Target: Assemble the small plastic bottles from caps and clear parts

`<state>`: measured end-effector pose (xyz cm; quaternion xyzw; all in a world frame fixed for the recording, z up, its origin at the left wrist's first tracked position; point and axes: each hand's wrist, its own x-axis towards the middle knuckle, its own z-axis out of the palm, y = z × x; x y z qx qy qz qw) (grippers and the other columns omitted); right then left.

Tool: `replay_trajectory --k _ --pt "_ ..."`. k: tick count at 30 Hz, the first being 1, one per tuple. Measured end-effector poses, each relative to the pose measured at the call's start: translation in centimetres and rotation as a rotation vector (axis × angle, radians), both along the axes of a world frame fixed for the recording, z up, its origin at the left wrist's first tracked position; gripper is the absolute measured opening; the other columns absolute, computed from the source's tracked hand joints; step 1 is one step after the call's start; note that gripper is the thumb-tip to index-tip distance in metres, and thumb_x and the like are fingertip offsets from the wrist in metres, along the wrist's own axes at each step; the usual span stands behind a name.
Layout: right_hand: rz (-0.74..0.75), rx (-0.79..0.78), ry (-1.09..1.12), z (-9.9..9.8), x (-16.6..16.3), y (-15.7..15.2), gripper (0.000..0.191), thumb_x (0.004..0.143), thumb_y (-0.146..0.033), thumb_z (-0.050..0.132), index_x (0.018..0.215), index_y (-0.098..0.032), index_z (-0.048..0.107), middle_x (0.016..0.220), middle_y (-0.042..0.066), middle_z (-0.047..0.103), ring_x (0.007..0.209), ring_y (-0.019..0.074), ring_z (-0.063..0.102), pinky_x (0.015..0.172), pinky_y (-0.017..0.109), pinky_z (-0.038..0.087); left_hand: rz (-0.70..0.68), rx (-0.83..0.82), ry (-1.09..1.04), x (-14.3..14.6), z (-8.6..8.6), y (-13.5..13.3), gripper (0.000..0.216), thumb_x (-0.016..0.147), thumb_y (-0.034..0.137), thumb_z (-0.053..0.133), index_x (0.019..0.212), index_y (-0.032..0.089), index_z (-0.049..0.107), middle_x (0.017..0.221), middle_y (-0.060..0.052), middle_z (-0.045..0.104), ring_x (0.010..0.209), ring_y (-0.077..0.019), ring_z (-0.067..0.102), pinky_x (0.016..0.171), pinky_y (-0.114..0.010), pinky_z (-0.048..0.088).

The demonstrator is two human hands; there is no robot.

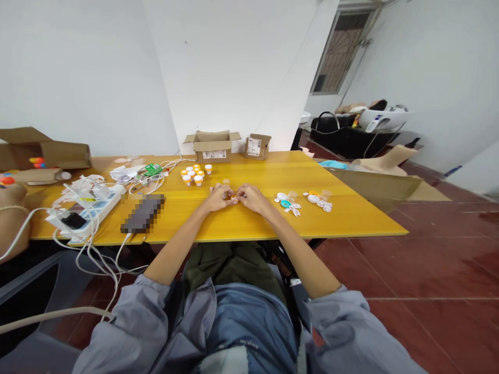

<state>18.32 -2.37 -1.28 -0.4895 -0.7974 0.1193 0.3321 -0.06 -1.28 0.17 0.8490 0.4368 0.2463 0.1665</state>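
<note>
My left hand (218,199) and my right hand (250,198) meet over the wooden table, fingers closed around a small white and orange plastic part (234,198). My fingers cover most of it, so its exact kind does not show. Just beyond my hands stands a small clear cup (226,182). Past my left hand is a cluster of small white-capped containers with orange bands (193,174). To the right of my right hand lie a teal ring (286,204), a white disc (281,197) and small white pieces with holes (295,209).
Another set of white and orange parts (314,198) lies farther right. Two cardboard boxes (213,150) stand against the wall. On the left are a power strip (101,212) with cables, a dark pixelated device (143,214) and another person's arm (13,218).
</note>
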Motion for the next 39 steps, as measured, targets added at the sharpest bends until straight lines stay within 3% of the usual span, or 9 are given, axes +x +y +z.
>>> replay_trajectory --k 27,39 --pt "-0.057 -0.025 0.035 0.1 -0.2 -0.2 0.015 0.077 -0.006 0.061 0.073 -0.02 0.064 0.087 0.004 0.068 0.085 0.0172 0.062 0.081 0.028 0.047 -0.003 -0.011 -0.019 0.1 -0.2 0.1 0.025 0.078 0.046 0.072 0.089 0.024 0.069 0.096 -0.003 0.069 0.105 -0.0255 0.053 0.1 -0.042 0.037" --pt "-0.03 0.03 0.069 -0.9 0.0 0.1 0.016 0.08 -0.007 0.062 0.073 -0.021 0.064 0.086 0.004 0.067 0.086 0.018 0.062 0.083 0.03 0.047 -0.008 -0.004 -0.018 0.1 -0.3 0.2 0.024 0.078 0.046 0.073 0.088 0.024 0.07 0.094 -0.003 0.068 0.105 -0.0258 0.053 0.1 -0.042 0.037"
